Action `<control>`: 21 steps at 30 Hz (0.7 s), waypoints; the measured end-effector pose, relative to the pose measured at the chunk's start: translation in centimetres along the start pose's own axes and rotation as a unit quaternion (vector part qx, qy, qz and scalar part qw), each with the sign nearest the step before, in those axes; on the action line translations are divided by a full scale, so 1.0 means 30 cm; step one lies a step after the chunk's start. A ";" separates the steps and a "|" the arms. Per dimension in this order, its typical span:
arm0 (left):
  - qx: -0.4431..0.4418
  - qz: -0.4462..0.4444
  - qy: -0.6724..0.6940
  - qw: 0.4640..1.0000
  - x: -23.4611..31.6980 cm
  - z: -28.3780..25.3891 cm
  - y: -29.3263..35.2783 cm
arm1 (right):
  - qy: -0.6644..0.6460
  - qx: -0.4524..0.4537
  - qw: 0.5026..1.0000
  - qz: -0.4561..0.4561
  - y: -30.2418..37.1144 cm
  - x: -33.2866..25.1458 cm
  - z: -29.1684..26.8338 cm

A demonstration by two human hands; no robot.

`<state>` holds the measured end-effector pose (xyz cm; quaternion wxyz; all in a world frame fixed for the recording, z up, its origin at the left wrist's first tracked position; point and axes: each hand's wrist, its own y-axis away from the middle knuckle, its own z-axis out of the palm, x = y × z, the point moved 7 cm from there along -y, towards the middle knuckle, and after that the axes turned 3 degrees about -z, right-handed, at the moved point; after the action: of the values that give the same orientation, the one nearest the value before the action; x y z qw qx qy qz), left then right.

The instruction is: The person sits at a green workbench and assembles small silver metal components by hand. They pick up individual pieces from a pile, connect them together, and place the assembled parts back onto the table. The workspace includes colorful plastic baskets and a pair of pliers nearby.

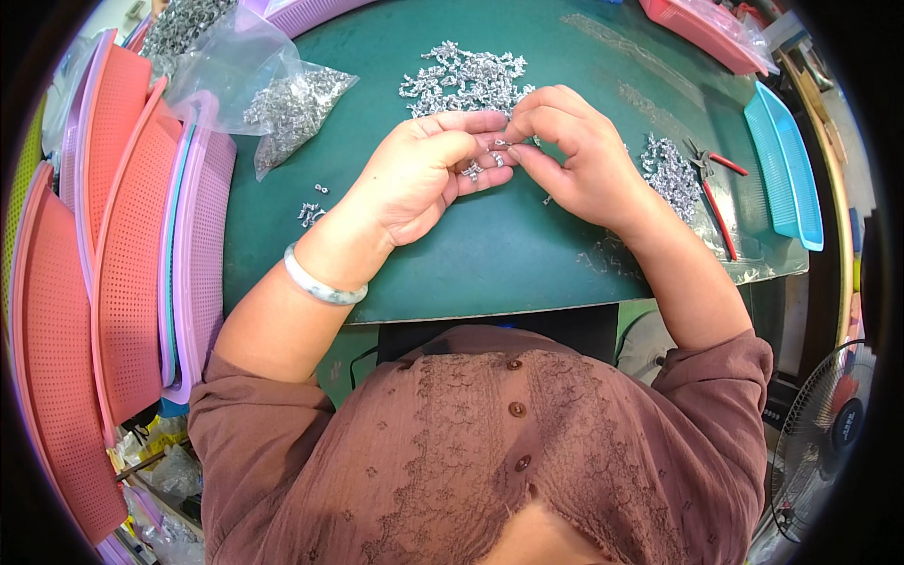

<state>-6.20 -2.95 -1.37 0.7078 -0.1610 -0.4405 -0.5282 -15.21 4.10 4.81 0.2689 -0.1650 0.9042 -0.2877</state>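
Observation:
Over the middle of the green-topped table (443, 268), my two hands meet at a tiny silver metal piece (501, 143). My left hand (419, 174) is turned palm up, its thumb bent in toward the forefinger at that piece. Several small silver metal parts (473, 171) rest on its curled fingers. Thumb and fingertips of my right hand (576, 151) pinch the piece from the other side; the fingers partly hide its shape. Just beyond the hands lies a loose heap of similar silver parts (463, 80). A few loose ones (311, 214) lie beside my left wrist.
Right of my hands is a second heap of silver parts (670, 177), beside red-handled pliers (719, 218) lying spread. A blue basket (783, 174) stands at the right edge. Leftward are a clear bag of metal parts (299, 108) and stacked pink and purple baskets (132, 254).

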 end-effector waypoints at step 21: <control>0.081 0.000 -0.048 0.996 0.025 -0.060 -0.004 | 0.034 -0.092 0.995 0.036 0.025 0.048 0.033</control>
<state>-5.44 -4.71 -1.80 0.6965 -0.1286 -0.5156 -0.4821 -15.88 3.60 3.11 0.2318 -0.1465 0.9409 -0.1989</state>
